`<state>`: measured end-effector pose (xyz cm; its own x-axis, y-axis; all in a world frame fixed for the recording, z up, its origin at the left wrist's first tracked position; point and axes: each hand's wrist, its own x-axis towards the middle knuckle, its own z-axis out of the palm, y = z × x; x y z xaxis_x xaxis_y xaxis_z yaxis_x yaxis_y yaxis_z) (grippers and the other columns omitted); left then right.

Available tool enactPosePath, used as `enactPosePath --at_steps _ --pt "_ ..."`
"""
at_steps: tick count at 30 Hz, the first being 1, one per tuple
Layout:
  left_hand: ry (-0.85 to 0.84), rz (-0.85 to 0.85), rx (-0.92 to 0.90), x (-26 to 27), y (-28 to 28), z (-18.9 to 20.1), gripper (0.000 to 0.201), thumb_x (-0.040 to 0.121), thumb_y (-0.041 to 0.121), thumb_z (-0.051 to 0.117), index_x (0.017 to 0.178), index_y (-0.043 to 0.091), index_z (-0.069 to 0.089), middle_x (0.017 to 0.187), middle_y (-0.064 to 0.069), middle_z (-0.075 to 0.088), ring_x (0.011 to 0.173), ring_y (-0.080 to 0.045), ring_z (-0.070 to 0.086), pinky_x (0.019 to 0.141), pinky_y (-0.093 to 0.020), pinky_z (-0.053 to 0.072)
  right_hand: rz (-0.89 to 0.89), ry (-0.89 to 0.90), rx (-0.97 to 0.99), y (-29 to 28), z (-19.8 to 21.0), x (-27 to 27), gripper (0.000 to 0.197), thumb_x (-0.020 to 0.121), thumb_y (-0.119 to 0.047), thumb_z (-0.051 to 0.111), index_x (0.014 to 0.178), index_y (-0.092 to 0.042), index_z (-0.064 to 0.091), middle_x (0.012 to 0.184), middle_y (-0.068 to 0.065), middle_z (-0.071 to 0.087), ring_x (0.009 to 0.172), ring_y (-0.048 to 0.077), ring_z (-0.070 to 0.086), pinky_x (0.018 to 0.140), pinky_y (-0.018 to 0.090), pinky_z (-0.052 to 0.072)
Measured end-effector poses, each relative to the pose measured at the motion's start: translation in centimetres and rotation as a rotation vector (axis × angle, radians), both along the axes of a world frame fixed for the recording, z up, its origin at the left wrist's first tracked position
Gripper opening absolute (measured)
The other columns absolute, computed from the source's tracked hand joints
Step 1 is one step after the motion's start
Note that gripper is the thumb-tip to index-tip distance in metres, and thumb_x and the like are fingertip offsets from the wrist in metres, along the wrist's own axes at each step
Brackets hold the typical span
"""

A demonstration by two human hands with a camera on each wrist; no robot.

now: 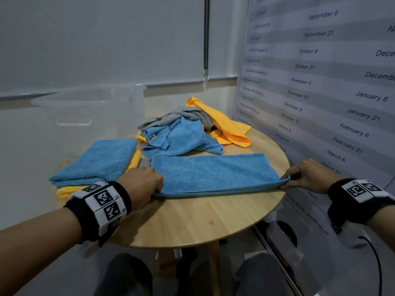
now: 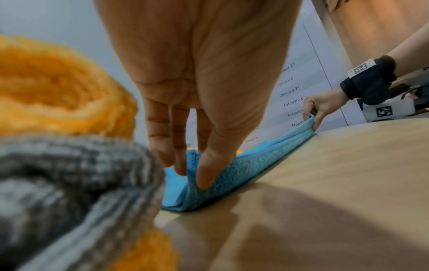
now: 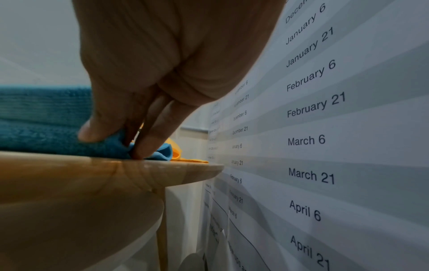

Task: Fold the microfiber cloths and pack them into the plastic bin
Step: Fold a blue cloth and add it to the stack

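While both hands pinch blue cloth (image 1: pixel 213 174) ends | round wooden table (image 1: pixel 203 221) | date chart (image 1: pixel 320 82) on wall

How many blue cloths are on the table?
3: one folded on the left stack, one crumpled in the pile, one held flat in front. More may be hidden.

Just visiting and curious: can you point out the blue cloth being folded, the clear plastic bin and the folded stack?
blue cloth (image 1: pixel 213 174), head view, middle of its top.
plastic bin (image 1: pixel 85 99), head view, front rim.
folded stack (image 1: pixel 96 159), head view, top blue cloth.

Head high; wrists low (table-level).
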<state>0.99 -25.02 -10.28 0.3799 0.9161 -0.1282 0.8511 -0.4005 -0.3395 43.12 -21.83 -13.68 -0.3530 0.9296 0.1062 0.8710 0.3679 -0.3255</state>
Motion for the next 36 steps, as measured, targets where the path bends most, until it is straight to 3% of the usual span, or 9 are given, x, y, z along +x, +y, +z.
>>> enactPosePath --at_steps 10,15,17,19,23,26,31,33,36 --pt "-0.064 -0.06 -0.056 -0.3 0.4 -0.2 0.021 0.082 0.006 0.055 0.093 0.018 0.068 0.085 0.0 0.057 0.08 -0.019 0.049 0.065 -0.027 0.037 0.017 0.016 0.0 0.8 0.1 0.8 0.028 0.085 -0.007 0.067 0.104 -0.028 0.071 0.067 -0.044 0.058 0.076 -0.016 0.058 0.067 0.003 0.044" --pt "-0.032 -0.122 -0.108 -0.2 0.5 -0.2 0.028 0.084 0.006 0.055 0.103 0.021 0.069 0.1 0.0 0.066 0.087 -0.018 0.056 0.068 -0.025 0.04 0.125 -0.108 0.129 0.9 -1.4 1.0 0.032 0.066 0.009 0.077 0.08 -0.019 0.079 0.086 -0.012 0.072 0.081 -0.007 0.06 0.064 -0.002 0.039" --pt "-0.061 -0.14 -0.122 -0.5 0.6 -0.2 0.025 0.086 0.01 0.055 0.102 0.021 0.071 0.098 0.002 0.067 0.088 -0.019 0.059 0.072 -0.029 0.048 0.168 -0.232 0.159 0.5 -1.0 0.4 0.024 0.07 -0.002 0.078 0.083 -0.022 0.078 0.092 -0.008 0.073 0.076 0.003 0.063 0.06 0.003 0.037" --pt "-0.071 -0.153 -0.13 -0.7 0.6 -0.2 0.022 0.088 0.014 0.055 0.1 0.02 0.071 0.096 0.002 0.069 0.087 -0.02 0.061 0.076 -0.032 0.051 0.138 -0.338 0.094 -0.1 0.0 0.0 0.021 0.082 -0.029 0.064 0.098 -0.024 0.076 0.107 -0.008 0.067 0.091 0.01 0.063 0.07 0.013 0.038" --pt "-0.081 -0.177 -0.153 -0.7 0.2 0.1 0.021 0.09 0.017 0.054 0.103 0.02 0.071 0.099 0.003 0.069 0.089 -0.019 0.062 0.079 -0.03 0.05 0.082 -0.401 -0.092 -0.5 0.6 0.0 0.078 0.073 -0.069 0.019 0.111 -0.023 0.069 0.117 -0.013 0.052 0.102 0.004 0.052 0.089 0.019 0.041" --pt "-0.109 -0.21 -0.188 -0.8 0.0 0.4 0.024 0.092 0.018 0.053 0.107 0.022 0.071 0.106 0.004 0.068 0.094 -0.016 0.06 0.082 -0.023 0.046 0.054 -0.409 -0.023 -0.6 -0.2 -0.1 0.098 0.066 -0.089 0.001 0.098 -0.024 0.068 0.11 -0.015 0.054 0.095 0.003 0.054 0.079 0.018 0.043" --pt "-0.147 -0.212 -0.466 -0.7 -1.2 1.8 0.022 0.088 0.027 0.063 0.108 0.025 0.071 0.107 0.01 0.07 0.094 -0.004 0.061 0.08 -0.009 0.043 0.012 -0.422 0.021 -0.1 0.7 -1.0 0.097 0.064 -0.089 -0.007 0.076 -0.028 0.068 0.099 -0.017 0.049 0.078 0.002 0.054 0.064 0.019 0.044" --pt "-0.233 -0.137 -0.604 -0.2 -1.3 3.0 0.026 0.084 0.038 0.067 0.104 0.024 0.073 0.1 0.013 0.072 0.088 0.002 0.062 0.078 -0.009 0.047 0.014 -0.39 0.088 0.2 1.9 -2.7 0.096 0.07 -0.085 -0.004 0.083 -0.026 0.071 0.102 -0.015 0.053 0.078 0.002 0.053 0.061 0.013 0.037" --pt "-0.332 -0.193 -0.391 1.8 0.6 4.1 0.031 0.089 0.047 0.057 0.104 0.024 0.071 0.098 0.013 0.071 0.083 0.001 0.064 0.081 -0.021 0.052 0.083 -0.408 0.086 0.7 3.1 -7.4 0.059 0.089 -0.066 0.026 0.108 -0.027 0.066 0.119 -0.009 0.056 0.098 0.006 0.053 0.083 0.022 0.043"
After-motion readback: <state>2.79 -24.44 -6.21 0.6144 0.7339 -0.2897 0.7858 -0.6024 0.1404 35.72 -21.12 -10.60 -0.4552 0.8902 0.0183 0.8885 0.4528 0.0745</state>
